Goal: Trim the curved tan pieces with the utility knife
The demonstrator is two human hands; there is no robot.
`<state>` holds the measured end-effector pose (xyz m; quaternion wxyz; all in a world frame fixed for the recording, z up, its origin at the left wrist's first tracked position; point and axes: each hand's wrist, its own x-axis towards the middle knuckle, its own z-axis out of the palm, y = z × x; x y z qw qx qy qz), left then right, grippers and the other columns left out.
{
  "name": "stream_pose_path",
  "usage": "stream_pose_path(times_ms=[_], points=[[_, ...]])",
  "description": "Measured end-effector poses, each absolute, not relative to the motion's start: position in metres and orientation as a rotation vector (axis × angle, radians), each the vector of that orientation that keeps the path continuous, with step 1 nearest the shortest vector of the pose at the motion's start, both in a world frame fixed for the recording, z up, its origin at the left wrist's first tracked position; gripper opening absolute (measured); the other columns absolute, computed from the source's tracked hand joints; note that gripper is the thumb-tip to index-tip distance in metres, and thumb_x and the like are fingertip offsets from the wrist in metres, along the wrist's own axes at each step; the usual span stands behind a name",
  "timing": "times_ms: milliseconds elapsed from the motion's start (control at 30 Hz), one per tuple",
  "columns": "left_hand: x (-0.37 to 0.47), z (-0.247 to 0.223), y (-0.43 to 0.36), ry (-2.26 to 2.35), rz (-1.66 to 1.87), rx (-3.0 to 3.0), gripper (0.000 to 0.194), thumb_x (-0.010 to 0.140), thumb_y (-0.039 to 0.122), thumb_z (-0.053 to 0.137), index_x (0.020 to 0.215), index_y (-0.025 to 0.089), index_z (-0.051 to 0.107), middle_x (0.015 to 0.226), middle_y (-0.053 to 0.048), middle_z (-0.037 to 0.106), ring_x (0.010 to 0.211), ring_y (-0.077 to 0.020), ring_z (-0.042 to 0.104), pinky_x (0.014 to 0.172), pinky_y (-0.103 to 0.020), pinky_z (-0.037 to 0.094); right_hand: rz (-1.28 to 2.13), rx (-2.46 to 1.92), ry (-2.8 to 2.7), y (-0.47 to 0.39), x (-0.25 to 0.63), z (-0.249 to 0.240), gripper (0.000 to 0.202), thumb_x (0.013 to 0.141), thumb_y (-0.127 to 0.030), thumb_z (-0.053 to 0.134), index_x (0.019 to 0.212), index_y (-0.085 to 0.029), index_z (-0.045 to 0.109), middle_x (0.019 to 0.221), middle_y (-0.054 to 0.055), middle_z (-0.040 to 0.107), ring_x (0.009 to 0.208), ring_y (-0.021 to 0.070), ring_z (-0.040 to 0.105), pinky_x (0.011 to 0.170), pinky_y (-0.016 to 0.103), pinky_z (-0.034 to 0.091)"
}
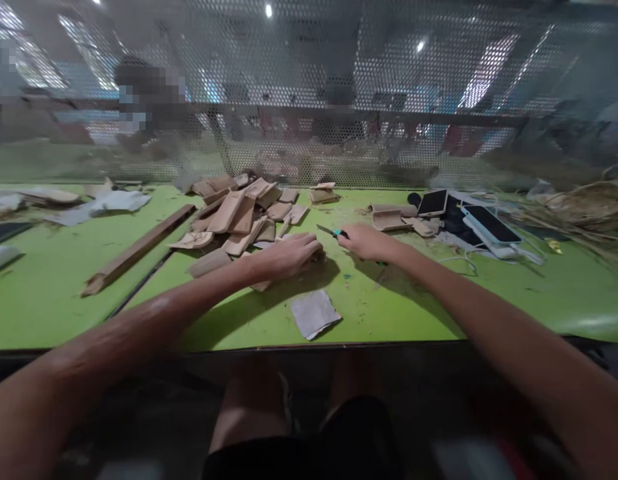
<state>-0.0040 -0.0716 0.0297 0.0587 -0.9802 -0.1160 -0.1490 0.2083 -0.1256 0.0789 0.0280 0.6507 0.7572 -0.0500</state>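
Your single head-worn view looks from above the near side of the green workbench [419, 300], facing forward across it and tilted down. It stands close enough that your forearms [153, 323] enter low at both sides and your thighs [251, 407] show below the workbench's front edge. Beyond its back edge, you also take in the perforated screen [289, 143].

Plain, near-black shorts [361, 427] partway down bare thighs [249, 403], slender bare forearms [453, 293], slim bare fingers [307, 248].
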Motion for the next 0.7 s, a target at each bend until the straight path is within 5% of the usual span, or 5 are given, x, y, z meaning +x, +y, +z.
stream_pose_path(times_ms=[233,433,700], points=[[-0.003,0.016,-0.065,-0.192,-0.744,-2.921,0.011,0.096,0.018,0.043,0.091,0.017,0.053,0.087,-0.008,0.058,0.081,-0.0188,0.05,0.074,-0.032,0.044,-0.317,1.851,2.287,-0.174,0.201,0.069,0.033,0.101,-0.038,0.041,0.106,-0.013,0.063,0.094,0.015,0.07,0.072,0.0189,0.059,0.058,0.028,0.03],[0.009,0.023,-0.069,0.024,-0.934,-2.805,0.032,0.101,0.026,0.032,0.071,0.022,0.041,0.064,-0.003,0.047,0.061,-0.0165,0.044,0.058,-0.032,0.036,-0.243,1.752,2.31,-0.201,0.195,0.067,0.037,0.102,-0.033,0.033,0.101,-0.013,0.065,0.091,0.016,0.071,0.071,0.0205,0.062,0.056,0.03,0.029],[0.064,0.021,-0.117,0.332,-0.842,-2.857,0.04,0.103,0.03,0.03,0.07,0.02,0.05,0.062,-0.002,0.053,0.057,-0.0139,0.049,0.054,-0.029,0.035,-0.237,1.877,2.167,-0.271,0.2,0.075,0.041,0.102,-0.032,0.031,0.098,-0.012,0.067,0.083,0.014,0.071,0.068,0.0199,0.061,0.063,0.031,0.037]])
